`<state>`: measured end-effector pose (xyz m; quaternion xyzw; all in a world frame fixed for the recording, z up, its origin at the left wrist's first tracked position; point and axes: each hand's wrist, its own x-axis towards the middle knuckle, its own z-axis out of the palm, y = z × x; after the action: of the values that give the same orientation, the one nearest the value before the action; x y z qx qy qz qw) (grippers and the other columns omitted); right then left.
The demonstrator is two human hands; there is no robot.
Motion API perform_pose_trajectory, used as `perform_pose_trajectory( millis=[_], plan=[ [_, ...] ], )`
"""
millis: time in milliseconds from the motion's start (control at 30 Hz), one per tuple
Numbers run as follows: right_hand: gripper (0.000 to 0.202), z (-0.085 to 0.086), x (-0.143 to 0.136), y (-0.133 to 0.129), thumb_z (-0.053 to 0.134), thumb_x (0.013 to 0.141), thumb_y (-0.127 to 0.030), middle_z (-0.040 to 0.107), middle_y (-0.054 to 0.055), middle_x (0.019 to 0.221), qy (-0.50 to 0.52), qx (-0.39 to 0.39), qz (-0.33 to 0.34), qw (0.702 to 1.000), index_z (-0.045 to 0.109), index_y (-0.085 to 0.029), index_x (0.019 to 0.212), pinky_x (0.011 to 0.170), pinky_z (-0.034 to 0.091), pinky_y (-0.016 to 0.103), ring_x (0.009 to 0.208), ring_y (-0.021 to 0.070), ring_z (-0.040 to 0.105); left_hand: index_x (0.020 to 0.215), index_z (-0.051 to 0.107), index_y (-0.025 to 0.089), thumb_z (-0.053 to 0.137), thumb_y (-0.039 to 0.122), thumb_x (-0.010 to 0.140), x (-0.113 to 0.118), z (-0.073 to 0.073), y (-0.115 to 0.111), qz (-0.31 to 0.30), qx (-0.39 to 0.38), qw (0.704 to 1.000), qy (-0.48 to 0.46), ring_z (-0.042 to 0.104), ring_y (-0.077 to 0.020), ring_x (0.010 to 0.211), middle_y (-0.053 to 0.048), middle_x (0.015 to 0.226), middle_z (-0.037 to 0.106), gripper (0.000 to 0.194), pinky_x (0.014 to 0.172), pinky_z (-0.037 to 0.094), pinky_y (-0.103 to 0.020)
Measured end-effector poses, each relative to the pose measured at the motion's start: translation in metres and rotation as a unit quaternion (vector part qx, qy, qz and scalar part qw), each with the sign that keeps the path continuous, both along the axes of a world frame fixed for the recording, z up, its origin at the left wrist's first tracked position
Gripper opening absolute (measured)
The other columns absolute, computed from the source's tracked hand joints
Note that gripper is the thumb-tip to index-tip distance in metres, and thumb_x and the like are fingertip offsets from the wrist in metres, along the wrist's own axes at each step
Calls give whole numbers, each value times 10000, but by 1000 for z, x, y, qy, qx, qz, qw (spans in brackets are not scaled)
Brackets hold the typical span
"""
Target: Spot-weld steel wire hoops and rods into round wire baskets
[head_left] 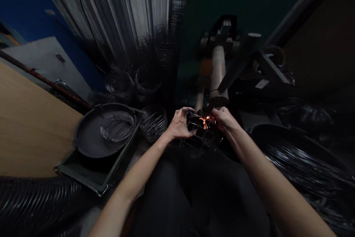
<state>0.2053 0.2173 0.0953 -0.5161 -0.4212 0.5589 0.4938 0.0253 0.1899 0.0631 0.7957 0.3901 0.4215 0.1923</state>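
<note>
The frame (204, 138) is gripped at its left edge by the left hand (180, 123), thumb spread; beside sparks (205, 122), the right hand (223, 118) is curled, contents indeterminable.

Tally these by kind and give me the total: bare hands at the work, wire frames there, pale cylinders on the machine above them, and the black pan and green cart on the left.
Bare hands (left hand, right hand): 2
Wire frame: 1
Pale cylinders (upper cylinder, lower cylinder): 2
Black pan: 1
Green cart: 1
Total: 7
</note>
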Motion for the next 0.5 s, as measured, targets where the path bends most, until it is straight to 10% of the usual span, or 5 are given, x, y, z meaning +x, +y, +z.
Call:
perform_pose_trajectory(
  millis=[267, 500],
  plan=[
    [331, 19, 1, -8, 727, 691, -342, 430, -73, 471, 86, -44, -131, 987, 444, -171, 676, 328, 260, 142, 344, 20, 311, 1218, 303, 175, 706, 281, 572, 0, -13, 2, -22, -31, 998, -44, 537, -205, 969, -76, 1070, 490, 769, 875, 414, -374],
    [296, 26, 6, -15, 796, 601, -225, 455, -55, 486, 83, -67, -48, 993, 527, -127, 678, 312, 220, 116, 366, 11, 339, 1208, 255, 192, 716, 207, 567, -8, -23, -2, -27, -14, 994, -103, 502, -163, 840, -6, 896, 448, 789, 817, 431, -348]
  ],
)
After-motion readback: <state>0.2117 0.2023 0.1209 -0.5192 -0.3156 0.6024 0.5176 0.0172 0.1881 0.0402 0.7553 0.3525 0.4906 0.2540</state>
